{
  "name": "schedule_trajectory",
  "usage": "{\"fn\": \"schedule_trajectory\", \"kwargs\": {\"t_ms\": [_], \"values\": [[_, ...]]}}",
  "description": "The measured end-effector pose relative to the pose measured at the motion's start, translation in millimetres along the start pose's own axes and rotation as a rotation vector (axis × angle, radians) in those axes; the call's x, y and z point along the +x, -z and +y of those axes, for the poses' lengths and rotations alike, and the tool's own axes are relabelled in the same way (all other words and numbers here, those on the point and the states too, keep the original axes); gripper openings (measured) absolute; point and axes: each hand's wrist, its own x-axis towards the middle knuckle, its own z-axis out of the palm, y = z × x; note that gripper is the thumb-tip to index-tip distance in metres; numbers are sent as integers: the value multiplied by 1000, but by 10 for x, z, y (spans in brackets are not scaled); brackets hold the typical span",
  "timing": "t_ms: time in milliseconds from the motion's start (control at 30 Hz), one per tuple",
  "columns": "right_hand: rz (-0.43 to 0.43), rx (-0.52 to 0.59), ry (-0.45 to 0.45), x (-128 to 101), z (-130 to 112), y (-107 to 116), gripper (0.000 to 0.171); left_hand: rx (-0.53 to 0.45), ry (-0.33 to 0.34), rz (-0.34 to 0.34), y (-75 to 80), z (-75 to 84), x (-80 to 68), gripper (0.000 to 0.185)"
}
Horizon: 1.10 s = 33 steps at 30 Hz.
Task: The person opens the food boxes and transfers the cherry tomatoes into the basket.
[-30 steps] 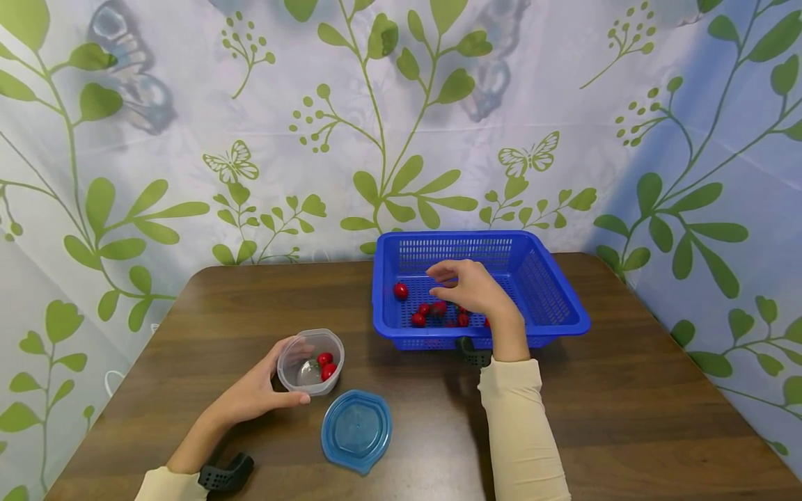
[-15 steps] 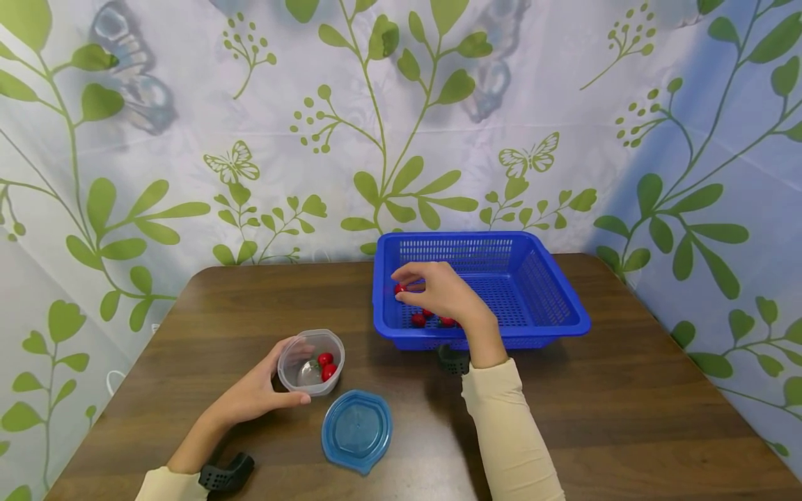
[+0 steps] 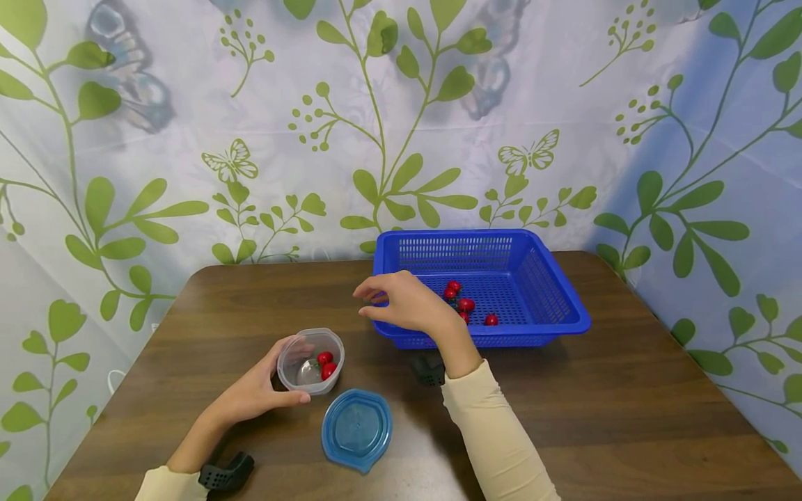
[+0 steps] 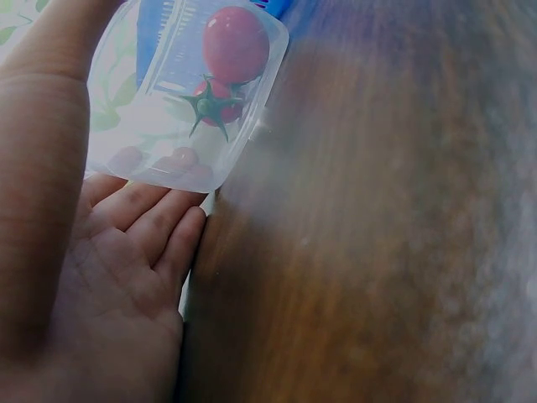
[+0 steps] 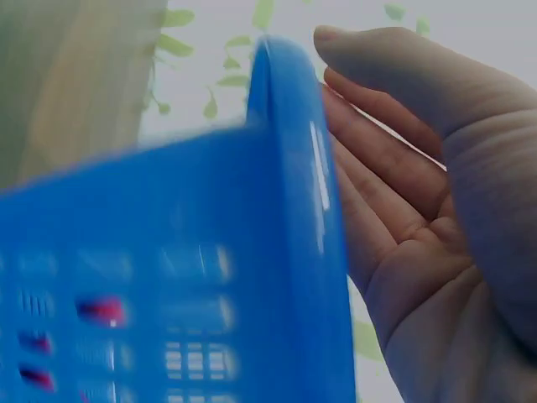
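1. Red tomatoes (image 3: 324,364): two lie in the tub (image 3: 310,362), several remain in the basket (image 3: 551,292).
2. My left hand (image 3: 253,393) cups the tub.
3. My right hand (image 3: 407,306) hovers at the basket's edge, fingers pinched; whether it holds a tomato, I cannot tell.
4. Lid (image 3: 356,429) is off.

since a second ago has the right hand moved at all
Yes. The right hand has drawn left and toward the person, from over the blue basket floor to its left front corner.
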Motion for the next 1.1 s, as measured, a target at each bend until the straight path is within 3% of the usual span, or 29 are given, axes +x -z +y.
{"fn": "schedule_trajectory", "kwargs": {"t_ms": [267, 533, 733, 900, 1100], "values": [[-79, 19, 79, 133, -218, -233, 30, 20, -11, 7, 25, 5, 3, 90], [-149, -38, 120, 208, -366, -436, 28, 25, -4, -8, 40, 10, -1, 91], [-189, -129, 130, 253, -480, -581, 26, 9, 40, -19, 42, 8, 1, 92], [-232, -232, 96, 297, -569, -763, 22, 3, 92, -25, 40, 17, -7, 95], [-231, -313, 30, 287, -644, -929, 7, -26, 104, -43, 29, 18, -15, 96]]}}
